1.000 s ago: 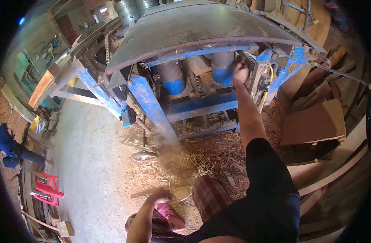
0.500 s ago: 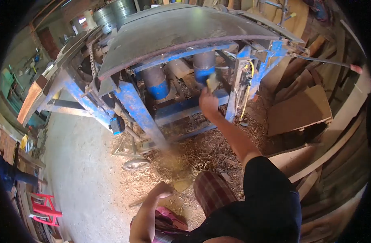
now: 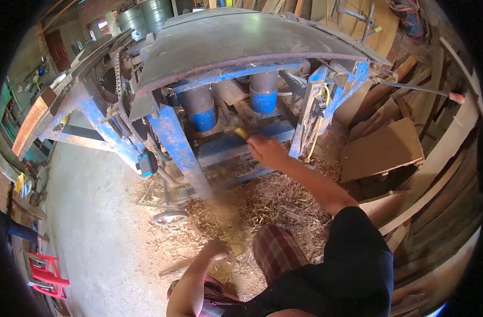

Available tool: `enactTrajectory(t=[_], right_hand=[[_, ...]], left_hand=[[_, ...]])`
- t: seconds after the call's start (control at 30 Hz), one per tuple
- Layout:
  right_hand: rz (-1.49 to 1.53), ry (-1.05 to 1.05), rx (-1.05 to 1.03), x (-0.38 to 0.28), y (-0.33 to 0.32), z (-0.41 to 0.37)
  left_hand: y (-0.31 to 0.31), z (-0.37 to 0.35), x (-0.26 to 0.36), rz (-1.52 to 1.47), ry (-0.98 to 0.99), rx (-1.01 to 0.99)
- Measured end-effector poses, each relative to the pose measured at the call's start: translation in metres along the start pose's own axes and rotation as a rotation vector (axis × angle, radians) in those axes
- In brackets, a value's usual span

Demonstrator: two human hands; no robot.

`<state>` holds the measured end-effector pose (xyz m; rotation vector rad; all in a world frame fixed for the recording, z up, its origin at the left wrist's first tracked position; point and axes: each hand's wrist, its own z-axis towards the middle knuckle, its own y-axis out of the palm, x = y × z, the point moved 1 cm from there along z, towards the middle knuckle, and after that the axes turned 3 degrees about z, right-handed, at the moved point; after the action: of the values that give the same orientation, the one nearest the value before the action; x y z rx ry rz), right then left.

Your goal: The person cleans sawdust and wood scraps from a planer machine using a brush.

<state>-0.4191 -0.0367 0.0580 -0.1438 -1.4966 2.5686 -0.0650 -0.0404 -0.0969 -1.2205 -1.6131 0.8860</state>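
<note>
My right hand [image 3: 266, 151] reaches in front of the blue-framed machine [image 3: 174, 142], its fingers closed on a small yellowish object [image 3: 242, 133]. That object points up and left, near the lower blue crossbar [image 3: 247, 142]. Behind it stand two grey-and-blue cylinders [image 3: 263, 94]. Low in the middle, my left hand [image 3: 216, 248] is closed beside a pale yellowish piece [image 3: 238, 248]; what its fingers grip is too unclear to name. Wood shavings [image 3: 273, 203] lie under the machine and around my checked-cloth knee.
The machine's wide metal top [image 3: 215, 45] juts out above. A small wheel [image 3: 169, 217] sits at its foot. On the right are a cardboard-like box [image 3: 381, 150] and long boards [image 3: 437, 171]; a red chair [image 3: 48, 274] is at lower left.
My right hand has moved down and left with the yellowish object, away from the right cylinder to the crossbar. My left hand is nearly where it was. The view has shifted slightly.
</note>
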Motion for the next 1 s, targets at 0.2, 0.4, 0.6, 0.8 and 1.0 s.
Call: enactTrajectory(t=[0.2,0.4,0.6,0.8,1.0], right_hand=[[-0.142,0.23,-0.131,0.07,0.003,0.001],[-0.37,-0.016,-0.248,-0.031,-0.002,0.009],[0.922,0.179,-0.267,-0.081,-0.065,0.045],[0.541,0.548,0.083,0.059,-0.081,-0.028],[0.915,0.977,-0.33,-0.018,-0.161,-0.115]], left_hand=[[0.019,0.036,-0.007,0.058,-0.008,-0.211],[-0.058,0.039,0.028,-0.013,-0.019,0.028],[-0.019,0.055,0.034,-0.158,0.101,0.178],[-0.009,0.026,0.064,-0.336,0.0,0.171],[-0.008,-0.005,0.075,-0.466,-0.08,0.202]])
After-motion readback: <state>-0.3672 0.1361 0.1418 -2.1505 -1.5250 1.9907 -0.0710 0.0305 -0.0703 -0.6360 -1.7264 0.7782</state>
